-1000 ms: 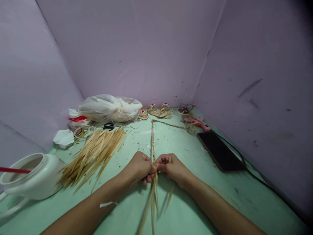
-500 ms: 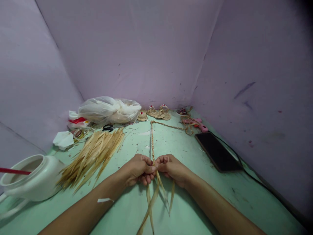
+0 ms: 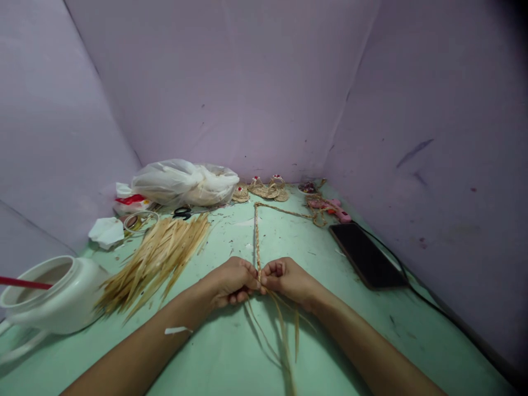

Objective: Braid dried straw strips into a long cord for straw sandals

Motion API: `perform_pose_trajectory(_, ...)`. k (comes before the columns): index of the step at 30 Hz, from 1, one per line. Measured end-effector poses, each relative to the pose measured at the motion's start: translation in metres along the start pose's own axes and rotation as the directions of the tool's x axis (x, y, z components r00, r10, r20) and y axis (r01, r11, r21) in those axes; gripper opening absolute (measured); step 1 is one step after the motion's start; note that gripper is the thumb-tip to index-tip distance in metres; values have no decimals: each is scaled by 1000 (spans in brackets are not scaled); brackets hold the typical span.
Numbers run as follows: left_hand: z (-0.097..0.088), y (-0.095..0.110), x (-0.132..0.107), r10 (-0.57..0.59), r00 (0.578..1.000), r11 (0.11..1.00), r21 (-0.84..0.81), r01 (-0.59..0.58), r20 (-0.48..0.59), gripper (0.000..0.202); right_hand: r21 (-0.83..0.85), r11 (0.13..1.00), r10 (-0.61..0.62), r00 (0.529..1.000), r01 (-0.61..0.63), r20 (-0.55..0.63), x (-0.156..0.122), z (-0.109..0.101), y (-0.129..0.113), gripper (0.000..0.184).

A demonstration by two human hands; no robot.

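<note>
A thin braided straw cord (image 3: 258,236) runs along the green floor (image 3: 231,352) from the back wall to my hands. My left hand (image 3: 231,281) and my right hand (image 3: 286,278) meet at its near end, both closed in a pinch on the straw. Loose unbraided straw strands (image 3: 286,330) trail from the pinch toward me. The fingertips of both hands touch each other at the braid.
A pile of loose straw strips (image 3: 159,258) lies left of my hands, with a white jar (image 3: 53,300) holding a red stick at far left. A plastic bag (image 3: 185,181), scissors (image 3: 183,212), woven pieces (image 3: 266,188), a pink glue gun (image 3: 330,208) and a dark phone (image 3: 367,254) lie behind and right.
The loose strands below my hands have swung from the left to the right side. Both hands stay pinched at the braid's end with small finger shifts.
</note>
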State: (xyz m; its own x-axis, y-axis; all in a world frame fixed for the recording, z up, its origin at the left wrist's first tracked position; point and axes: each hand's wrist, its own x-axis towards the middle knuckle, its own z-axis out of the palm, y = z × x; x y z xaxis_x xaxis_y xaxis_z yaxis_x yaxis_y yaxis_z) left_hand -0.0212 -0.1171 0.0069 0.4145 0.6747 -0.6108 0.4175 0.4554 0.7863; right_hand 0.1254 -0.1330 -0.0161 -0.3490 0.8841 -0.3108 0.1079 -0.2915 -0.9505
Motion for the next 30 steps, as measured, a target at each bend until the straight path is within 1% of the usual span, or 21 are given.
perform_pose_trajectory(2, -3, 0, 1, 15, 1000, 1000, 7, -15, 11, 10, -42, 999, -7, 1000, 8, 13, 0, -1, -1, 4)
perform_pose_trajectory(3, -4, -1, 2, 19, 1000, 1000, 24, -19, -3, 11, -51, 999, -9, 1000, 10, 20, 0, -1, -1, 4)
perform_pose_trajectory(6, -7, -3, 3, 26, 996, 994, 107, -17, -86, 11, -53, 998, -22, 1000, 23, 23, 0, 0, -1, 3)
perform_pose_trajectory(8, -6, -5, 4, 39, 988, 986, 164, -15, -148, 11, -104, 994, -44, 999, 43, -11, 1, 1, 1, 3)
perform_pose_trajectory(10, -3, -7, 5, 63, 981, 977, 213, -23, -182, 9, -240, 968, -92, 994, 76, -56, 0, 1, 3, 4)
perform_pose_trajectory(12, 1, -9, 7, 105, 975, 967, 248, -55, -194, 8, -409, 909, -131, 986, 77, -105, -2, -1, 3, 7)
perform_pose_trajectory(14, 5, -9, 7, 154, 964, 956, 279, -91, -215, 6, -532, 847, -122, 981, 24, -150, -5, -3, 2, 10)
perform_pose_trajectory(15, 7, -9, 7, 172, 958, 952, 287, -102, -229, 5, -562, 827, -100, 981, -11, -166, -7, -3, 0, 11)
perform_pose_trajectory(18, 10, -7, 4, 169, 955, 963, 248, -107, -243, 6, -585, 808, -59, 978, -71, -200, -13, 2, -5, 13)
perform_pose_trajectory(20, 10, -4, 1, 147, 964, 978, 175, -109, -221, 8, -598, 799, -98, 968, -63, -233, -19, 8, -9, 12)
perform_pose_trajectory(22, 10, -2, -3, 133, 971, 988, 106, -114, -200, 9, -628, 777, -163, 952, -39, -260, -24, 14, -13, 11)
perform_pose_trajectory(26, 8, 1, -10, 147, 977, 989, 32, -143, -155, 10, -727, 685, -291, 933, 50, -210, -36, 25, -18, 13)
perform_pose_trajectory(28, 8, 3, -13, 136, 980, 990, 48, -130, -142, 9, -777, 625, -329, 928, 76, -175, -39, 29, -19, 16)
perform_pose_trajectory(30, 9, 6, -14, 121, 981, 991, 73, -111, -151, 7, -801, 592, -337, 930, 91, -144, -42, 30, -18, 17)
